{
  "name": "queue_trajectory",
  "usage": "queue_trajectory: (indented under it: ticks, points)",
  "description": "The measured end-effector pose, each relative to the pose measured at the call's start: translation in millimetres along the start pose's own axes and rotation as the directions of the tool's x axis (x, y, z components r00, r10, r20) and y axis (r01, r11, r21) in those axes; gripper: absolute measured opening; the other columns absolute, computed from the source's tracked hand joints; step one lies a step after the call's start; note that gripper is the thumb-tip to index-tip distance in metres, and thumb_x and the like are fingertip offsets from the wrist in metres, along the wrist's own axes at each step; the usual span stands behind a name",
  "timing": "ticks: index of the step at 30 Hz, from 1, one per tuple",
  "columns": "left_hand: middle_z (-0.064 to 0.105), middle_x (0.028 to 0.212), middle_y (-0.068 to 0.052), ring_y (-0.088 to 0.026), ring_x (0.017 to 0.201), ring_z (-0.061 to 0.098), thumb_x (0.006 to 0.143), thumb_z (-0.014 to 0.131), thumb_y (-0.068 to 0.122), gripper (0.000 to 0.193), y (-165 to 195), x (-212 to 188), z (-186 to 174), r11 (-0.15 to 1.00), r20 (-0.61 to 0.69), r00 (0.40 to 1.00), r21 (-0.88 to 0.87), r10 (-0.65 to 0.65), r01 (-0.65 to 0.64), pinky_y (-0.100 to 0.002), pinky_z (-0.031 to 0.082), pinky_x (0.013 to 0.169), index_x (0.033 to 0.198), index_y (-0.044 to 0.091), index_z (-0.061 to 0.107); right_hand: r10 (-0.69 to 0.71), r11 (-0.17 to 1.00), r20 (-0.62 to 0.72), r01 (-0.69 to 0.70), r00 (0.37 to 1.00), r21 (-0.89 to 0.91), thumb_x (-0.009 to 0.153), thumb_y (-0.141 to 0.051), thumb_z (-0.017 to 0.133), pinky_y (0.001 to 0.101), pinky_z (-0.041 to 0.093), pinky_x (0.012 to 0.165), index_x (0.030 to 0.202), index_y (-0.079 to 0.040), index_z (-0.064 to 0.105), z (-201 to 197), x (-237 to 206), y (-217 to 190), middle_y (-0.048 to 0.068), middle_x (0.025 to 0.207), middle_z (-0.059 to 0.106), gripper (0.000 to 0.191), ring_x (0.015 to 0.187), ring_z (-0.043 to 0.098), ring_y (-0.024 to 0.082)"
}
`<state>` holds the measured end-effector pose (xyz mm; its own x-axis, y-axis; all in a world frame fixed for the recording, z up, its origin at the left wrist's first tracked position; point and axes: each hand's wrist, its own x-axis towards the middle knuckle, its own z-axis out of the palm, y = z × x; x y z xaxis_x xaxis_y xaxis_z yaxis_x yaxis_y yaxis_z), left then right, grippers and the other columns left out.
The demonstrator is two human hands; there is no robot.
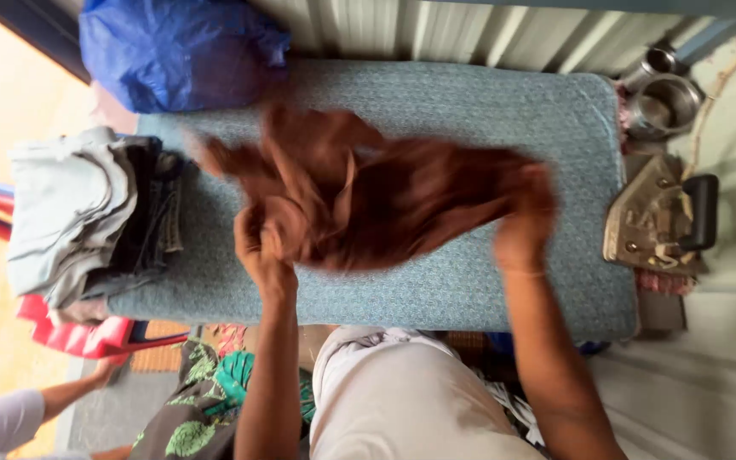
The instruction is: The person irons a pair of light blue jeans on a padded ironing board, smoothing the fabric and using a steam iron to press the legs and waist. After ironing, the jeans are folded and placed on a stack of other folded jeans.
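The person's pale garment [402, 400] filled the near edge. Beyond it, the padded blue board [470, 290] carried a rust-brown cloth [385, 200], blurred and bunched, lifted just above the board. The left hand [261, 247] and right hand [523, 234] each gripped one end, apparently spreading it.

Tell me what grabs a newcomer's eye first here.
The rust-brown cloth, blurred with motion, is held by the left hand and right hand over the blue ironing pad. A heavy metal iron with a black handle sits at the pad's right end, below two steel cups. At the left end lies a pile of folded clothes, with a blue bag above it.
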<state>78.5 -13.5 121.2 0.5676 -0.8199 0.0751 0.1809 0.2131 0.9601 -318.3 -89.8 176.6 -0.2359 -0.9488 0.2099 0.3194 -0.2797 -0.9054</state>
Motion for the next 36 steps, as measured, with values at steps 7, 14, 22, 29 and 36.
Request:
queue_trajectory:
  ticks: [7, 14, 22, 29, 36]
  points:
    - [0.064, 0.112, 0.000, -0.020, 0.086, 0.071, 0.092, 0.063, 0.032, 0.035, -28.2, -85.3, -5.0, 0.642, 0.012, 0.642, -0.020, -0.766, 0.766, -0.040, 0.060, 0.067, 0.123, 0.021, 0.051, 0.168, 0.338, 0.211, 0.145, 0.963, -0.930, 0.110, -0.046, 0.049, 0.0533, 0.031, 0.120, 0.149, -0.001, 0.045, -79.4, -56.4, 56.7, 0.026, 0.153, 0.044, 0.060, 0.146, 0.039, 0.043]
    - [0.062, 0.119, -0.015, -0.022, 0.100, 0.062, 0.101, 0.073, 0.026, 0.036, -34.9, -93.1, -59.7, 0.886, -0.101, 0.973, 0.402, -0.207, 0.230, -0.037, 0.053, 0.082, 0.124, 0.002, 0.060, -0.118, -0.144, -0.313, -0.328, 0.942, -0.933, 0.108, -0.045, 0.052, 0.0614, 0.022, 0.121, 0.153, 0.010, 0.044, -231.6, -153.0, 21.7, 0.033, 0.160, 0.037, 0.071, 0.149, 0.028, 0.050]
    - [0.058, 0.121, -0.023, -0.042, 0.118, 0.056, 0.089, 0.077, 0.026, 0.046, 20.3, 31.3, 47.9, 0.389, 0.537, 0.806, 0.707, 0.248, -0.590, -0.051, 0.042, 0.104, 0.122, 0.001, 0.056, 0.280, 0.473, -0.131, -0.255, 0.951, -0.843, 0.112, -0.024, 0.056, 0.0374, 0.052, 0.103, 0.132, 0.002, 0.065, -154.7, -120.2, 11.5, 0.019, 0.125, 0.071, 0.034, 0.115, 0.067, 0.028]
    - [0.064, 0.081, -0.012, -0.035, 0.081, 0.059, 0.074, 0.069, 0.019, 0.014, 42.8, -51.1, -22.9, 0.550, 0.727, 0.679, 0.609, -0.100, -0.571, -0.049, 0.042, 0.077, 0.085, 0.016, 0.078, 0.280, 0.537, 0.329, 0.137, 0.902, -0.832, 0.099, -0.010, 0.066, 0.0291, 0.060, 0.082, 0.120, -0.003, 0.071, 7.8, -71.6, 0.5, 0.012, 0.107, 0.077, 0.022, 0.096, 0.076, 0.019]
    - [0.072, 0.092, -0.021, -0.043, 0.091, 0.070, 0.073, 0.067, 0.005, 0.100, 42.4, -157.3, -96.9, 0.242, 0.141, 0.705, 0.969, -0.695, 0.045, -0.053, 0.055, 0.077, 0.161, -0.010, 0.022, 0.141, 0.506, 0.647, 0.507, 0.749, -0.698, 0.087, -0.017, 0.077, 0.0435, 0.051, 0.099, 0.120, 0.002, 0.071, 99.2, -47.3, 44.9, 0.019, 0.125, 0.067, 0.038, 0.116, 0.064, 0.035]
